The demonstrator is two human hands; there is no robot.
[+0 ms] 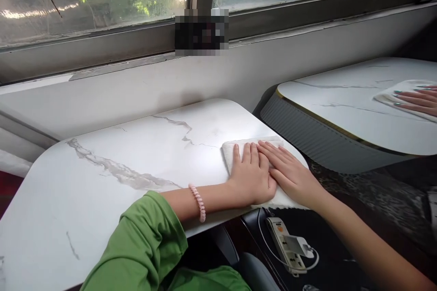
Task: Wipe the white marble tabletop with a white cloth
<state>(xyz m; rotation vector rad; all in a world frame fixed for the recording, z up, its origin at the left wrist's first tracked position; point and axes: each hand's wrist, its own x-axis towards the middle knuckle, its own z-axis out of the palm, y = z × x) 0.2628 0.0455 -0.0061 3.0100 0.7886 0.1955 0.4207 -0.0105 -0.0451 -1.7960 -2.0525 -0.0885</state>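
A folded white cloth (229, 147) lies on the right end of a white marble-patterned table (112, 213), with its lower edge hanging over the table's rim. My left hand (251, 173) rests flat on the cloth, fingers stretched out. Beside it, my right hand (293, 175) also lies flat, its fingers reaching over the cloth's far part and touching my left hand. Neither hand is closed around the cloth. A pink coil band (198, 203) circles my left wrist below a green sleeve (143, 232).
At right stands a second marble-patterned table (341, 100), where another person's hand (421, 99) lies on a white cloth (387, 94). Below my table are a power strip (282, 241) and a white charger (300, 246) with its cable. A window frame (290, 20) runs along the back wall.
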